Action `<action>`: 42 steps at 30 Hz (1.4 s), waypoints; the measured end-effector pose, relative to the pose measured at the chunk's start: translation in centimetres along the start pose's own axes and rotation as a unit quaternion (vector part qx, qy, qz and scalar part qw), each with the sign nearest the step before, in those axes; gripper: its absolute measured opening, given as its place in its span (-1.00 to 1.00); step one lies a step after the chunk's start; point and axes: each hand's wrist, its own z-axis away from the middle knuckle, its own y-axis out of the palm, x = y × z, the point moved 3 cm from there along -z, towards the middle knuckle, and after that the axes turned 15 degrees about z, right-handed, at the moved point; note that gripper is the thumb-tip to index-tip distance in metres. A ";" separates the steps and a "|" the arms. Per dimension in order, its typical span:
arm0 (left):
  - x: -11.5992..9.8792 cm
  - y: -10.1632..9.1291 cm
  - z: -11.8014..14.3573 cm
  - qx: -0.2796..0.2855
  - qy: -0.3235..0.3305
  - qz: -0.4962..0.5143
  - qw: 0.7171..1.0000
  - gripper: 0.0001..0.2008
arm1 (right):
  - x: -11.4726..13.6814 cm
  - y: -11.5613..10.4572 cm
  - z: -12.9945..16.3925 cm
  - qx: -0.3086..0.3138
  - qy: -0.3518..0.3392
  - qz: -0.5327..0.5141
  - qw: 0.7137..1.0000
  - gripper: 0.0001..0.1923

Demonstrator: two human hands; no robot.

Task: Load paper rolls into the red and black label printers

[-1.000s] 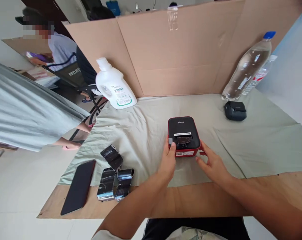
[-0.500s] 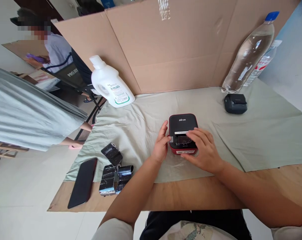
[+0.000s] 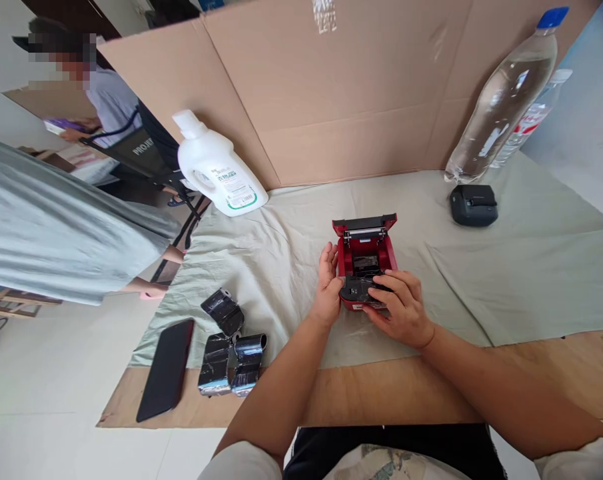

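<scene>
red label printer [image 3: 364,261] sits centre frame on the pale green cloth [image 3: 506,267], lid tipped up toward the cardboard screen [image 3: 341,100]. left hand [image 3: 327,285] lies flat against the printer's left side, fingers extended, bracing. right hand [image 3: 400,307] covers the near edge, fingers curled down into the open bay onto a dark part; whether they actually pinch it, cannot tell.

risks, as judged: the upright lid looks free to drop onto the right fingers if the body is jolted. the cloth is wrinkled and loose, so a hard pull may drag the printer toward the bare wood at the bottom of the frame. a tug on the dark part could crease or tear it.

hidden: bay contents mostly under the right hand; the lid's hinge is not visible. three shiny dark rolls [image 3: 230,347] and a black phone [image 3: 164,370] lie lower left, well apart. a person's grey sleeve [image 3: 56,233] fills the left edge.
</scene>
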 end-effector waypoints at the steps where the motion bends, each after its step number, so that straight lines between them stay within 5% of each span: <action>1: 0.1 0.0 0.2 -0.008 -0.004 -0.002 1.000 -0.31 | -0.2 0.1 0.1 0.007 0.001 -0.014 1.000 -0.67; 4: -0.9 0.3 0.7 -0.031 0.009 -0.044 0.998 -0.53 | -1.2 0.1 0.2 -0.012 0.014 -0.061 0.998 -0.50; 8: -4.5 1.7 -0.3 -0.025 0.112 -0.221 0.968 -0.76 | -2.9 0.5 0.0 -0.022 0.077 -0.112 0.990 -0.46; 12: -5.0 3.4 -4.6 0.078 0.048 -0.349 0.933 -0.80 | -3.8 1.2 0.1 -0.007 0.113 -0.140 0.984 -0.43; 15: -2.9 4.0 -7.6 0.183 -0.008 -0.488 0.853 -0.82 | -3.7 1.3 0.1 -0.008 0.104 -0.146 0.984 -0.44; 17: -1.5 3.9 -8.8 0.211 -0.016 -0.568 0.795 -0.80 | -3.6 1.2 0.1 -0.011 0.094 -0.143 0.985 -0.47; 19: -0.5 3.8 -9.3 0.217 -0.011 -0.603 0.767 -0.76 | -3.6 1.3 0.2 -0.013 0.088 -0.141 0.986 -0.48; 24: -1.5 4.4 -8.2 0.186 0.016 -0.583 0.791 -0.76 | -3.8 1.5 0.4 -0.001 0.094 -0.137 0.986 -0.47; 28: -4.5 4.1 -6.0 0.133 -0.011 -0.400 0.907 -0.67 | -3.9 1.5 0.4 0.005 0.085 -0.133 0.987 -0.49; 30: -6.5 2.7 -4.9 0.126 -0.041 -0.268 0.954 -0.64 | -3.9 1.4 0.3 0.003 0.083 -0.136 0.987 -0.50; 33: -9.9 -2.2 -3.7 0.072 -0.097 -0.217 0.969 -0.58 | -3.8 1.3 0.3 -0.007 0.082 -0.139 0.987 -0.52; 38: -14.0 -12.9 -2.1 -0.093 -0.148 -0.373 0.911 -0.66 | -3.8 1.4 0.3 -0.010 0.083 -0.137 0.987 -0.56; 42: -15.0 -17.7 -1.0 -0.172 -0.094 -0.513 0.836 -0.67 | -3.8 1.5 0.3 -0.002 0.085 -0.138 0.987 -0.56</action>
